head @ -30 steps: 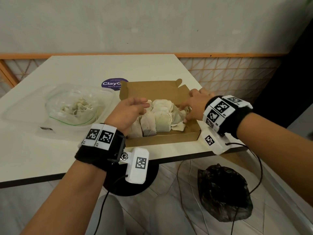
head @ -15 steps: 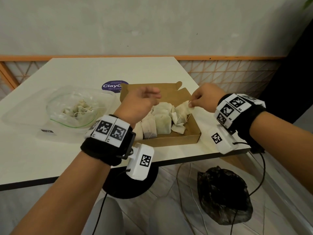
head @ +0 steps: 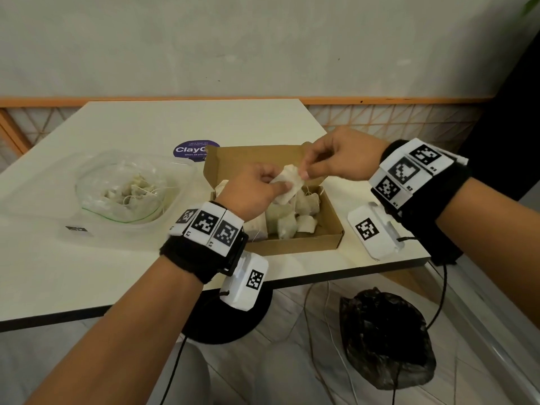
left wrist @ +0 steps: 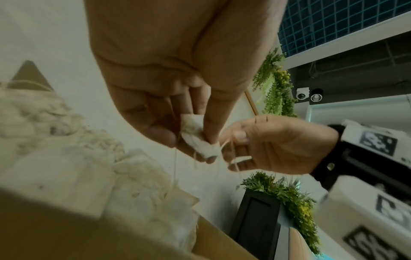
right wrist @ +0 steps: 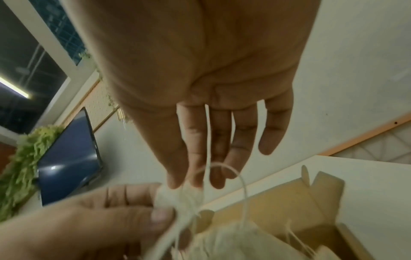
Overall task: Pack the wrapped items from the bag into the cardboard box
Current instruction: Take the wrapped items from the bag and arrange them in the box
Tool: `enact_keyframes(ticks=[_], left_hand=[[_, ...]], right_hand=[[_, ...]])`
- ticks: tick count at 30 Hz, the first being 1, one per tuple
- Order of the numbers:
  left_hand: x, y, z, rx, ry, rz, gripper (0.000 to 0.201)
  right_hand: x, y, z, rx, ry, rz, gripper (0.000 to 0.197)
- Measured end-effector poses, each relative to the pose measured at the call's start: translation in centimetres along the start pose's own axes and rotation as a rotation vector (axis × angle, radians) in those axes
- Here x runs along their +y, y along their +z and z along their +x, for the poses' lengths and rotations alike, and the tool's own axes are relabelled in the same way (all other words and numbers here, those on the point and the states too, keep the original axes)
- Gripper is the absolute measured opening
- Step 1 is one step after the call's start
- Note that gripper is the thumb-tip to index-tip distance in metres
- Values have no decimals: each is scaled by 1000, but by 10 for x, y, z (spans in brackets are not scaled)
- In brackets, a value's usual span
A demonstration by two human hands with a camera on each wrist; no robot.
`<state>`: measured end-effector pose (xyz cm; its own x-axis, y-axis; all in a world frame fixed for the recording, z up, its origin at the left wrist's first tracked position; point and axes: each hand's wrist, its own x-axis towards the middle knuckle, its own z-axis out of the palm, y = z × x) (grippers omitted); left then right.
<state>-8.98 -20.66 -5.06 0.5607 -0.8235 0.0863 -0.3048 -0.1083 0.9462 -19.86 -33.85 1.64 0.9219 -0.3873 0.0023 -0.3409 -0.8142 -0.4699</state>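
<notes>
An open cardboard box (head: 330, 229) sits on the table and holds several pale wrapped items (head: 287, 222) with strings. Above the box both hands hold one wrapped item (head: 289, 184). My left hand (head: 257, 188) grips its lower part between thumb and fingers. My right hand (head: 330, 162) pinches its upper end and string with thumb and forefinger. The left wrist view shows the item (left wrist: 198, 140) pinched in my left fingers, with the right hand (left wrist: 266, 144) at the string. A clear plastic bag (head: 125, 194) with more wrapped items lies to the left.
A purple round sticker (head: 193, 150) lies on the white table (head: 87, 273) behind the box. A black plastic bag (head: 382, 337) sits on the floor below the table's right front edge, near the black table base (head: 225, 320). A wall runs behind the table.
The right hand lifted one wrapped item out of the box by its end. The left hand rose from the box and took hold of that same item.
</notes>
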Motion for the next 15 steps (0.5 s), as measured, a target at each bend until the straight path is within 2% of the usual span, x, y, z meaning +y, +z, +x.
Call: enact_keyframes(ticks=[5,7,10,13,15], left_hand=[[-15,-10,2,63,-77,27,16],[-18,-12,2,76,-103,31,29],[-22,-13,-1,75,-124,-6,32],[-24,-16,-3,71,-139,-18,28],[-26,-17,-4,72,-146,-36,29]], right_hand=[[5,40,-10,-214,19,-207,18],[7,54,-10,-237,29,-329,20],[9,67,-10,-214,56,-504,22],[11,74,-12,-233,118,-486,19],[11,70,-15,-297,118,-417,16]])
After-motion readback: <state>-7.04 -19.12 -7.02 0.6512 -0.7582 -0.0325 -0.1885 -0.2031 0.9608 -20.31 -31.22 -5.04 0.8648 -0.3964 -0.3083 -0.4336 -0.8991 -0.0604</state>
